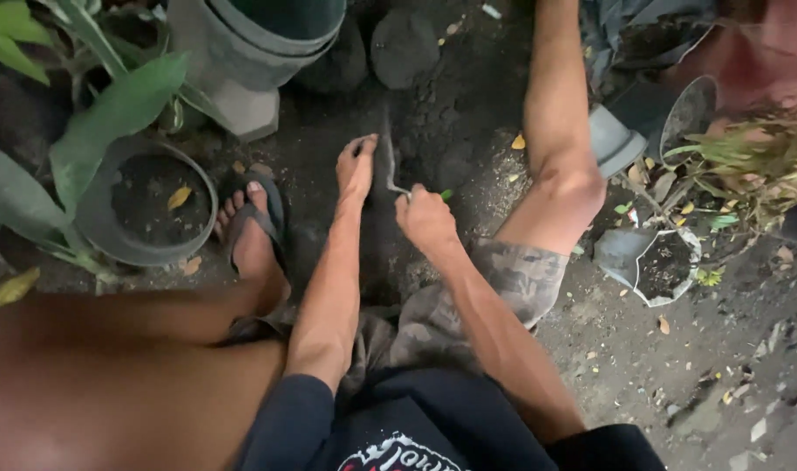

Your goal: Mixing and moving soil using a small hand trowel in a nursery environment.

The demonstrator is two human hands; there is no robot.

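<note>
I look down between my knees at dark soil (433, 122) on the ground. My right hand (423, 218) is closed around the green handle of a small metal trowel (388, 161), whose blade points away from me into the soil. My left hand (357, 166) lies flat beside the blade, fingers stretched out and pressing on the dirt, holding nothing. My left foot in a dark sandal (252, 228) rests just left of the hands. My right leg (555, 131) stretches forward on the right.
A round grey pot (146, 205) filled with soil stands at the left under broad green leaves (111, 113). A tall grey planter (241, 61) is behind it. On the right are a torn soil bag (656, 262), grey pots (616, 139) and a dry plant (756, 166).
</note>
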